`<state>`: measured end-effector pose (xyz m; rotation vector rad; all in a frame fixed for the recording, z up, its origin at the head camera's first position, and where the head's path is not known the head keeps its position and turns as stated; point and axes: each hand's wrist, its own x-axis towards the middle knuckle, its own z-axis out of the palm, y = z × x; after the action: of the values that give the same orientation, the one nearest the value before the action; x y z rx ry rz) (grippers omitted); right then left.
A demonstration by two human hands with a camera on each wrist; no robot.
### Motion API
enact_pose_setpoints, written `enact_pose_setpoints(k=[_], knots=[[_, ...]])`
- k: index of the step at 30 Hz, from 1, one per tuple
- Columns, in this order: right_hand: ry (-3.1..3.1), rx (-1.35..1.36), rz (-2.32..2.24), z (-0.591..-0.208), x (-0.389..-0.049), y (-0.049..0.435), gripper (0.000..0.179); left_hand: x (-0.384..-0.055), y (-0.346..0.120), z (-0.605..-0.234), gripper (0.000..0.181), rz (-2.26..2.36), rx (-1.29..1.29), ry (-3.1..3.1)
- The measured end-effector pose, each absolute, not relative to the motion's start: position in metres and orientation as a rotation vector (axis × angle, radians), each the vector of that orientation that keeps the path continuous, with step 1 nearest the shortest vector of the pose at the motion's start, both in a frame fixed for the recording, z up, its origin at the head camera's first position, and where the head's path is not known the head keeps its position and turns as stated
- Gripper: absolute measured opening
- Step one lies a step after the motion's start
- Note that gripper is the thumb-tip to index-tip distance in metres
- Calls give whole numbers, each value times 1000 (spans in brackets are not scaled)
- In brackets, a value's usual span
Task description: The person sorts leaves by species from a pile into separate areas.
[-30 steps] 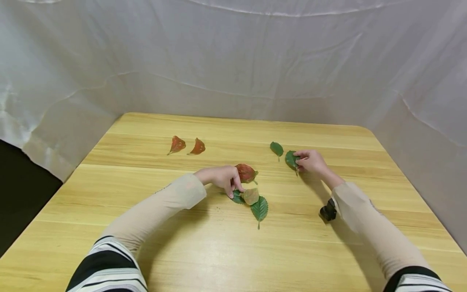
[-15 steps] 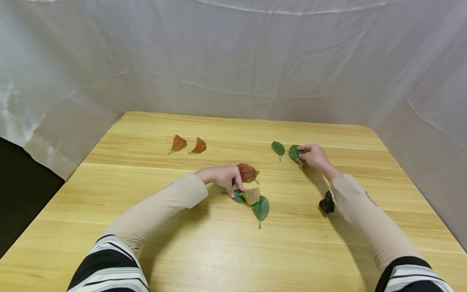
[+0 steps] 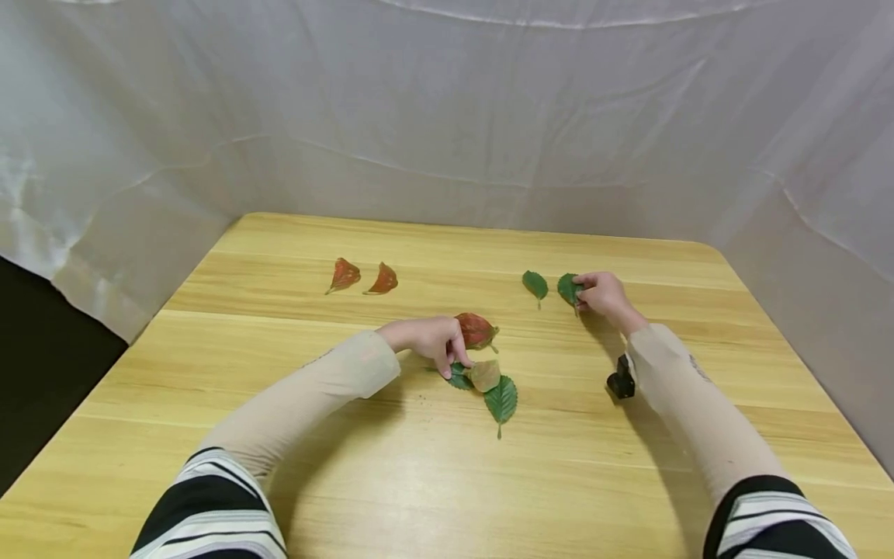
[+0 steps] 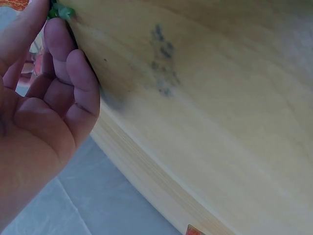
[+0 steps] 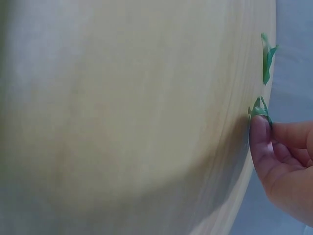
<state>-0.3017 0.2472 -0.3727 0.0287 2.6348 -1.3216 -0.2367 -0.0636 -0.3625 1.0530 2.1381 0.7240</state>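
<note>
In the head view my left hand (image 3: pixel 434 340) pinches the edge of a small green leaf (image 3: pixel 460 378) near the table's middle. A yellowish leaf (image 3: pixel 485 376) overlaps that green leaf, and a larger green leaf (image 3: pixel 500 399) lies just in front of it. Behind the left fingers is a dark red leaf (image 3: pixel 477 331), partly covered by the hand. My right hand (image 3: pixel 606 296) pinches a green leaf (image 3: pixel 569 287) by its right side, at the table surface toward the back. To its left lies another green leaf (image 3: pixel 535 284), separated by a narrow gap.
Two red leaves, a wider one (image 3: pixel 344 275) and a curved one (image 3: pixel 381 279), lie at the back left of the wooden table (image 3: pixel 447 489). A black wrist camera (image 3: pixel 621 379) sits by the right cuff. Pale cloth (image 3: pixel 447 116) hangs around the table's back and sides.
The right hand has carried its green leaf a little farther back and right, level with the other green leaf. The left hand has stayed in place on the small green leaf.
</note>
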Motion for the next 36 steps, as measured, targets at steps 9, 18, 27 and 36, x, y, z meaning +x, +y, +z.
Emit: enact_pose_setpoints(k=[9, 18, 27, 36], knots=[[2650, 31, -1276, -372, -308, 246, 36, -237, -63, -363, 29, 721, 1049, 2139], [2653, 4, -1228, -373, -308, 246, 39, -237, -63, -362, 29, 716, 1059, 2141], [2671, 5, -1236, -374, -304, 250, 39, -237, -63, -364, 30, 712, 1048, 2151], [2754, 15, -1253, -371, -298, 253, 34, -238, -63, -364, 30, 720, 1065, 2137]])
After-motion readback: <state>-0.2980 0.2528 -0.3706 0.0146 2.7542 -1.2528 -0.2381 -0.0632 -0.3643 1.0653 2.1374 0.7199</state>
